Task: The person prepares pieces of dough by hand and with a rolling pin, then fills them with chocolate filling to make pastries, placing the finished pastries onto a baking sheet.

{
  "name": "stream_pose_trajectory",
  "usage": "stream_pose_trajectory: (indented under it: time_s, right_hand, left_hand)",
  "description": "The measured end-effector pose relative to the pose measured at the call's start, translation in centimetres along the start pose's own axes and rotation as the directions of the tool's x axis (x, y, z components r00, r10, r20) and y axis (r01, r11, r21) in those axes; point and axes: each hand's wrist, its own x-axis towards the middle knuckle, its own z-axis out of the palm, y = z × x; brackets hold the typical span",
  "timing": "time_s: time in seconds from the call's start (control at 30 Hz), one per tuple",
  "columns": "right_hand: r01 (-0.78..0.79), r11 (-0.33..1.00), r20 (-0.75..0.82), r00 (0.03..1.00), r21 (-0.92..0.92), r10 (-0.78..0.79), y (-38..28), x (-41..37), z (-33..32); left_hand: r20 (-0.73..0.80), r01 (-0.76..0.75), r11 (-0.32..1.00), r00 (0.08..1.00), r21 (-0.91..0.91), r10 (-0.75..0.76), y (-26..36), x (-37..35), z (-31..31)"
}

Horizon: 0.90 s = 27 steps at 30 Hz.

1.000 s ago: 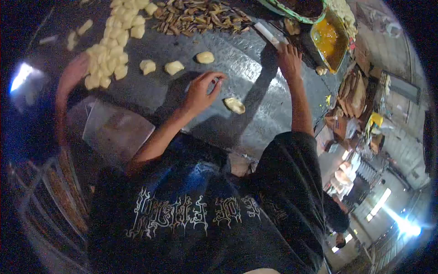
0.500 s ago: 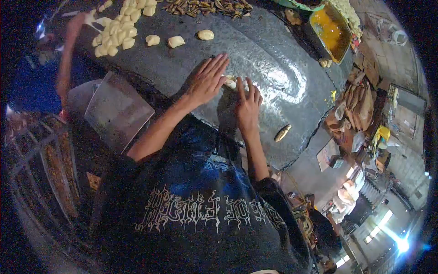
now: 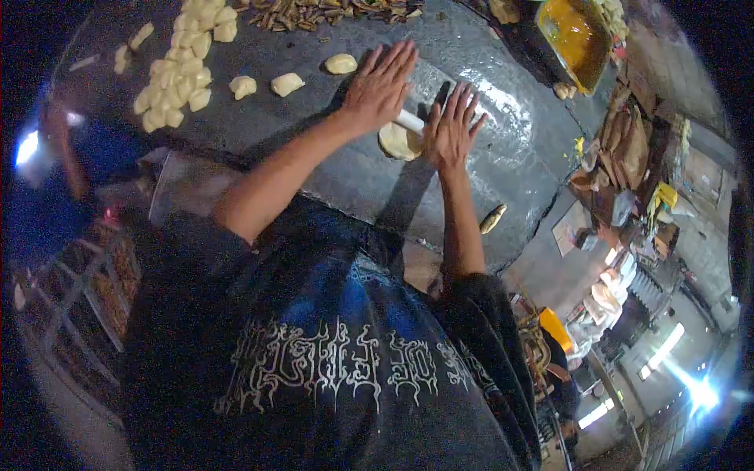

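Note:
A white rolling pin (image 3: 410, 120) lies across the far part of a flattened round of pale dough (image 3: 400, 143) on the dark worktop (image 3: 353, 177). My left hand (image 3: 381, 90) rests over the pin's left end, palm down with fingers stretched out. Over the right end lies my right hand (image 3: 453, 129), also flat, its fingers spread. Both palms hide the ends of the pin. Just beyond my left hand sits a dough piece (image 3: 340, 63), with a second dough piece (image 3: 287, 84) and a third dough piece (image 3: 243, 87) further left.
A heap of dough pieces (image 3: 179, 82) covers the far left of the worktop. Brown strips (image 3: 330, 12) lie at the back. An orange-yellow liquid fills a tray (image 3: 540, 35) at back right. One small roll (image 3: 493, 219) is near the right edge. Another person's arm (image 3: 72, 161) shows at left.
Both hands have moved forward and flattened over the rolling pin, and the dough now shows as a flat round. The other person's arm at left has drawn back from the dough heap.

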Motion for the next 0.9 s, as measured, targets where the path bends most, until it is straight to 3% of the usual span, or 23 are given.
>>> stream_pose_trajectory:
  time_s: [0.07, 0.17, 0.2, 0.3, 0.33, 0.37, 0.4, 0.43, 0.5, 0.6, 0.7, 0.83, 0.87, 0.9]
  right_hand:
    - [-0.047, 0.995, 0.027, 0.999, 0.086, 0.044, 0.6, 2.4, -0.8]
    - [-0.109, 0.994, -0.166, 0.98, -0.002, 0.108, 2.0, 5.6, -1.1]
    - [-0.102, 0.995, -0.244, 0.965, -0.021, 0.094, 1.7, 6.2, -2.1]
    - [-0.069, 0.995, -0.383, 0.919, 0.067, 0.089, -2.1, 3.1, -5.8]
    - [-0.024, 0.983, -0.379, 0.921, 0.182, 0.093, -3.0, 0.3, -6.2]
    - [0.077, 0.957, -0.394, 0.918, 0.281, 0.042, -3.2, -3.1, -5.0]
    - [0.27, 0.935, -0.41, 0.898, 0.229, -0.159, -3.3, -5.9, -4.6]
    - [0.333, 0.899, -0.278, 0.926, 0.285, -0.255, -3.4, -8.0, -3.7]
    - [0.389, 0.863, -0.229, 0.917, 0.322, -0.328, -3.4, -10.3, -2.5]
    - [0.416, 0.817, -0.214, 0.909, 0.4, -0.358, -2.9, -10.3, -3.3]
    - [0.454, 0.866, -0.385, 0.853, 0.212, -0.353, -2.6, -8.4, -2.3]
    - [0.332, 0.937, -0.359, 0.892, 0.112, -0.273, -2.2, -6.0, -1.5]
    - [0.28, 0.941, -0.282, 0.934, 0.189, -0.221, -1.9, -6.3, -0.9]
    - [0.305, 0.921, -0.239, 0.939, 0.242, -0.248, -1.8, -7.1, -0.4]
  left_hand:
    - [-0.055, 0.007, 1.0, 0.998, 0.004, -0.006, -0.8, 2.5, 1.2]
    - [-0.234, 0.012, 1.0, 0.972, 0.001, -0.012, -1.6, 6.8, 2.8]
    - [-0.248, 0.003, 0.992, 0.968, 0.127, 0.029, -1.5, 7.8, 2.0]
    - [-0.297, -0.167, 0.985, 0.944, -0.052, 0.145, -0.2, 5.6, -1.9]
    - [-0.271, -0.184, 0.94, 0.957, -0.289, 0.104, 0.5, 3.0, -3.2]
    - [-0.159, -0.17, 0.913, 0.98, -0.372, 0.118, 0.9, -0.3, -3.8]
    - [-0.046, -0.145, 0.878, 0.989, -0.456, 0.14, 1.0, -3.6, -3.7]
    - [-0.009, -0.142, 0.874, 0.988, -0.465, 0.156, 1.0, -6.1, -3.7]
    - [0.059, -0.138, 0.859, 0.98, -0.494, 0.191, 1.9, -10.2, -2.8]
    - [0.025, -0.143, 0.862, 0.984, -0.486, 0.177, 1.5, -11.4, -0.7]
    - [-0.07, -0.093, 0.892, 0.995, -0.443, 0.069, 1.1, -10.3, 0.6]
    - [-0.155, 0.066, 0.929, 0.979, -0.363, -0.13, 3.4, -9.0, -2.3]
    - [-0.008, 0.186, 0.897, 0.978, -0.402, -0.207, 4.6, -9.4, -3.4]
    - [-0.006, 0.121, 0.931, 0.991, -0.344, -0.131, 5.4, -10.3, -2.9]
